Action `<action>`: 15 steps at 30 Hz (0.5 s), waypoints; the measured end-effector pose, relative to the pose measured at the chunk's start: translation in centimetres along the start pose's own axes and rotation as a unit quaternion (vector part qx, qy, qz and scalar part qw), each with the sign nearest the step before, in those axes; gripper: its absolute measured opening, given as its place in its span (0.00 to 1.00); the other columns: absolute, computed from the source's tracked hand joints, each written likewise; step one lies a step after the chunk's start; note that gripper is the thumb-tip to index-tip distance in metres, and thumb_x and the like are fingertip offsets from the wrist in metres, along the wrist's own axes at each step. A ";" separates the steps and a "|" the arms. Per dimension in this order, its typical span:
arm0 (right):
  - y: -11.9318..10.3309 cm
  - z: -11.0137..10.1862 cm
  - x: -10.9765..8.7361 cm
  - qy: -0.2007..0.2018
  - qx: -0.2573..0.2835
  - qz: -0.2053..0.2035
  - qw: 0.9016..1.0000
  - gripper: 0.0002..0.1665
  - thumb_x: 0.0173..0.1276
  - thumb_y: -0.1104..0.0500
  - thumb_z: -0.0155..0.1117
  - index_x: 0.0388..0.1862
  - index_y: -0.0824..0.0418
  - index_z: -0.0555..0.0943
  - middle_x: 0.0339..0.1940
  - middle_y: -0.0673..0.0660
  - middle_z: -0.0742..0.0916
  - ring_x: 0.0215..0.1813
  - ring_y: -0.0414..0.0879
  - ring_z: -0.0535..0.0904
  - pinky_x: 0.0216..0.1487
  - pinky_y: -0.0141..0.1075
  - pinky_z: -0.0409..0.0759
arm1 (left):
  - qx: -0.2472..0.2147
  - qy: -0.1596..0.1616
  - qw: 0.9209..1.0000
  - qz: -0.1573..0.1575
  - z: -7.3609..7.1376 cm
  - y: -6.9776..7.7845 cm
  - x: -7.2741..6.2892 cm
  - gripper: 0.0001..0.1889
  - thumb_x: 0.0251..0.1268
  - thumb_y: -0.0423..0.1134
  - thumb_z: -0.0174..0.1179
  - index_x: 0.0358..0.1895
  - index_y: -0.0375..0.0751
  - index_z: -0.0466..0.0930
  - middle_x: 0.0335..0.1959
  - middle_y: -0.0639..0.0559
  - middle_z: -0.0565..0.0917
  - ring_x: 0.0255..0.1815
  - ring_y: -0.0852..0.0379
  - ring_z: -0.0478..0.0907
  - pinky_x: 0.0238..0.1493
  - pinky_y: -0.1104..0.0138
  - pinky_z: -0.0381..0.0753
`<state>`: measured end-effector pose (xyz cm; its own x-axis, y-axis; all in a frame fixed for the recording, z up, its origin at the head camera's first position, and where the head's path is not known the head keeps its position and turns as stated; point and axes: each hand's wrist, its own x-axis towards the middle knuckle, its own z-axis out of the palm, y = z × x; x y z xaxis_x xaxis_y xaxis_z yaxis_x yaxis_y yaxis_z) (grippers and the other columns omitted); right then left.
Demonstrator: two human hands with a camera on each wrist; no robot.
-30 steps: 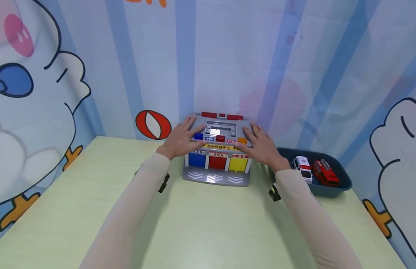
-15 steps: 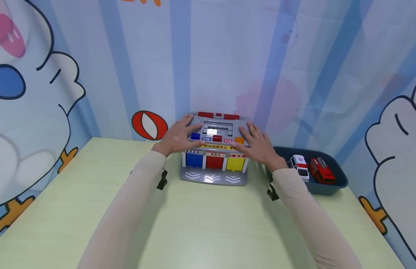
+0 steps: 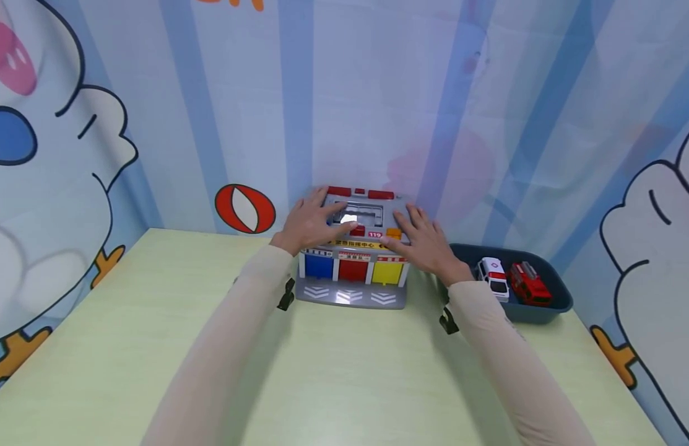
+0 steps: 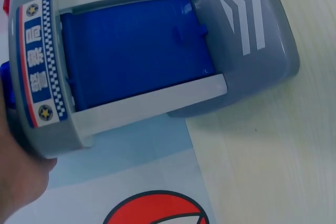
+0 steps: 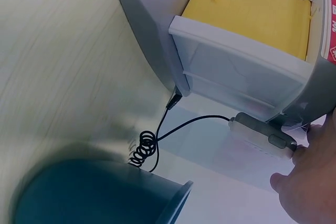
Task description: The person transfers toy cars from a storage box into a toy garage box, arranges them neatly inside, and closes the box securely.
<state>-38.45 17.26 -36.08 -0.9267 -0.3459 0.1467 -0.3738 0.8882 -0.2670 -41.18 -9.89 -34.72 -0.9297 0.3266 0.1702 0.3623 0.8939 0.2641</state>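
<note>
A grey toy emergency station [image 3: 350, 266] with blue, red and yellow doors stands against the backdrop. My left hand [image 3: 311, 223] lies spread over the left part of its roof, covering the blue button and the 110 label. Its thumb reaches close to the red button [image 3: 358, 230]. On the roof's right side rests my right hand [image 3: 424, 244], fingers spread, thumb beside the orange button [image 3: 394, 233]. The blue door [image 4: 139, 51] is down in the left wrist view, as is the yellow door [image 5: 252, 11] in the right wrist view. Neither hand grips anything.
A dark blue bin [image 3: 536, 314] stands right of the station, holding a white toy ambulance [image 3: 493, 277] and a red toy fire engine [image 3: 529, 284]. A small handset [image 5: 262, 135] with a coiled black cord [image 5: 144, 148] is at the station's right side. The backdrop [image 3: 355, 93] closes off the rear.
My left hand has slid right across the roof, from beside the blue button to over it, with its thumb now near the red button. The right hand stays in place.
</note>
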 end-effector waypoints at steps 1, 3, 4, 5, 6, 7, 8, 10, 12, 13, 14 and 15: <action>0.0 0.0 0.0 0.000 0.001 0.001 1.000 0.51 0.71 0.27 0.44 0.83 0.51 0.47 0.85 0.59 0.44 0.84 0.62 0.35 0.78 0.67 0.40 | 0.000 0.003 1.000 -0.003 0.1 0.1 0.1 0.41 0.64 0.74 0.44 0.78 0.61 0.60 0.84 0.44 0.43 0.84 0.44 0.38 0.81 0.43 0.40; 0.0 0.0 0.0 0.000 -0.002 0.001 1.000 0.51 0.71 0.27 0.44 0.83 0.51 0.47 0.85 0.59 0.44 0.84 0.62 0.35 0.79 0.67 0.40 | -0.001 0.008 1.000 -0.006 0.1 0.2 0.1 0.41 0.64 0.74 0.44 0.78 0.61 0.60 0.84 0.44 0.43 0.84 0.44 0.37 0.81 0.43 0.39; 0.0 0.0 0.0 0.000 -0.002 0.001 1.000 0.51 0.71 0.27 0.44 0.83 0.50 0.47 0.85 0.59 0.44 0.84 0.62 0.35 0.79 0.67 0.40 | -0.003 0.012 1.000 -0.008 0.1 0.3 0.1 0.41 0.64 0.74 0.44 0.77 0.60 0.60 0.84 0.44 0.43 0.84 0.43 0.37 0.81 0.43 0.39; 0.0 0.0 0.1 0.000 -0.003 0.000 1.000 0.51 0.71 0.27 0.44 0.83 0.51 0.47 0.85 0.59 0.44 0.84 0.62 0.36 0.79 0.67 0.40 | -0.003 0.015 1.000 -0.009 0.1 0.4 0.1 0.41 0.64 0.74 0.44 0.77 0.60 0.60 0.84 0.44 0.44 0.84 0.43 0.37 0.81 0.43 0.39; 0.0 0.0 0.1 0.000 -0.004 0.000 1.000 0.51 0.71 0.27 0.44 0.83 0.50 0.47 0.85 0.59 0.44 0.84 0.62 0.36 0.79 0.67 0.40 | -0.003 0.019 1.000 -0.011 0.2 0.4 0.1 0.41 0.64 0.74 0.45 0.77 0.60 0.61 0.84 0.44 0.44 0.84 0.43 0.37 0.81 0.42 0.39; 0.0 0.0 0.1 0.001 -0.004 -0.001 1.000 0.51 0.71 0.27 0.44 0.83 0.51 0.47 0.85 0.59 0.44 0.84 0.62 0.36 0.79 0.67 0.40 | -0.003 0.023 1.000 -0.012 0.2 0.5 0.1 0.41 0.64 0.74 0.45 0.77 0.60 0.61 0.84 0.44 0.44 0.84 0.43 0.38 0.81 0.42 0.39; 0.0 0.0 0.2 0.002 -0.005 -0.002 1.000 0.51 0.71 0.27 0.43 0.83 0.50 0.47 0.85 0.59 0.44 0.84 0.62 0.36 0.79 0.67 0.40 | -0.002 0.027 1.000 -0.012 0.2 0.5 0.2 0.41 0.64 0.74 0.45 0.77 0.60 0.61 0.84 0.44 0.45 0.84 0.43 0.38 0.81 0.42 0.40; 0.0 0.1 0.3 0.003 -0.005 -0.002 1.000 0.51 0.71 0.27 0.43 0.83 0.50 0.47 0.85 0.59 0.45 0.84 0.62 0.36 0.79 0.67 0.39 | -0.003 0.032 0.999 -0.013 0.3 0.6 0.2 0.41 0.64 0.74 0.46 0.77 0.59 0.62 0.84 0.44 0.46 0.84 0.43 0.39 0.81 0.42 0.40; 0.0 0.1 0.3 0.003 -0.005 -0.002 1.000 0.51 0.71 0.27 0.43 0.83 0.50 0.47 0.85 0.59 0.44 0.84 0.62 0.35 0.79 0.67 0.39 | -0.002 0.035 0.999 -0.013 0.3 0.6 0.3 0.41 0.63 0.74 0.46 0.77 0.59 0.63 0.84 0.44 0.46 0.84 0.43 0.39 0.81 0.41 0.40; 0.0 0.2 0.3 0.002 -0.006 -0.002 1.000 0.51 0.71 0.27 0.43 0.83 0.50 0.47 0.85 0.59 0.44 0.84 0.62 0.35 0.79 0.67 0.39 | -0.002 0.037 0.999 -0.013 0.4 0.6 0.2 0.41 0.63 0.74 0.46 0.76 0.59 0.63 0.84 0.44 0.46 0.84 0.43 0.39 0.81 0.41 0.40; 0.0 0.2 0.3 0.002 -0.008 -0.002 1.000 0.51 0.70 0.26 0.42 0.83 0.50 0.47 0.85 0.59 0.44 0.84 0.62 0.35 0.79 0.66 0.39 | -0.002 0.037 0.999 -0.014 0.4 0.6 0.2 0.42 0.63 0.74 0.46 0.76 0.59 0.63 0.84 0.44 0.46 0.84 0.43 0.39 0.81 0.41 0.40; 0.1 0.2 0.4 0.002 -0.009 -0.002 1.000 0.52 0.70 0.26 0.42 0.83 0.51 0.47 0.85 0.60 0.44 0.84 0.62 0.35 0.79 0.67 0.39 | -0.003 0.038 0.999 -0.014 0.4 0.6 0.2 0.42 0.62 0.75 0.47 0.76 0.59 0.63 0.84 0.44 0.46 0.84 0.43 0.39 0.81 0.41 0.40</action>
<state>-38.82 17.11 -36.28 -0.9248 -0.3488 0.1518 -0.3773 0.8921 -0.2487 -41.21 -9.15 -34.91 -0.9322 0.2768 0.2331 0.3364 0.9004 0.2760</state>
